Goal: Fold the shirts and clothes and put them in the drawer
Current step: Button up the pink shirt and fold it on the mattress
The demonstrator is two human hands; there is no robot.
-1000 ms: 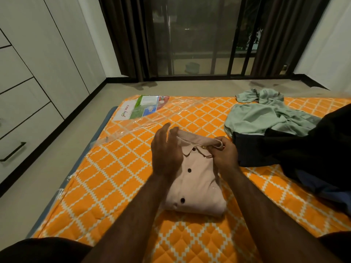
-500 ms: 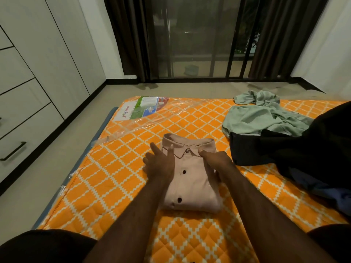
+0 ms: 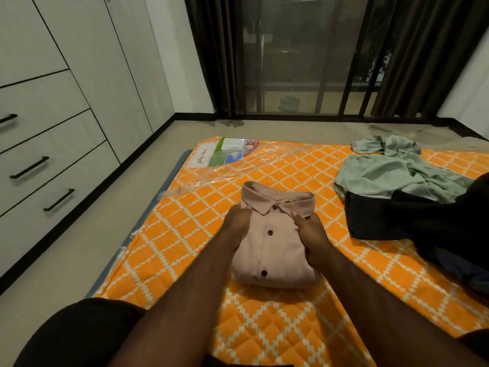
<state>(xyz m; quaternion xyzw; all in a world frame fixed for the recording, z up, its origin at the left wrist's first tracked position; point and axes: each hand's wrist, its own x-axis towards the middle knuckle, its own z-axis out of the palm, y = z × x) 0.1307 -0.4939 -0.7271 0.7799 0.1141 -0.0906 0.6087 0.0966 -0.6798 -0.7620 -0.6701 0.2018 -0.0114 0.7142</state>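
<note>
Pink shirt [image 3: 275,242]: it is folded into a neat block with the collar at the far end and three dark buttons shown down the middle; it is laid on the orange mattress, close to the person
Left hand [image 3: 235,229]: the left side of the pink shirt is gripped just under the collar, with the thumb laid on top; the other fingers are hidden past the edge
Right hand [image 3: 313,234]: the right side of the pink shirt is gripped just under the collar, with the thumb pressed on top; the other fingers are tucked round the edge and cannot be seen
Orange mattress [image 3: 264,327]: it is laid on the floor and is marked with white diamond lines
Clear plastic wrap [image 3: 232,168]: it is crumpled on the far left part of the orange mattress, with a printed label [image 3: 225,154] seen under it
Green shirt [image 3: 391,170]: it is left unfolded in a heap at the far right of the orange mattress, well apart from the pink shirt
Dark clothes [image 3: 423,221]: they are piled at the right, touching the green shirt
Drawers [image 3: 45,165]: they are seen closed in the white wardrobe at the left, with black handles
</note>
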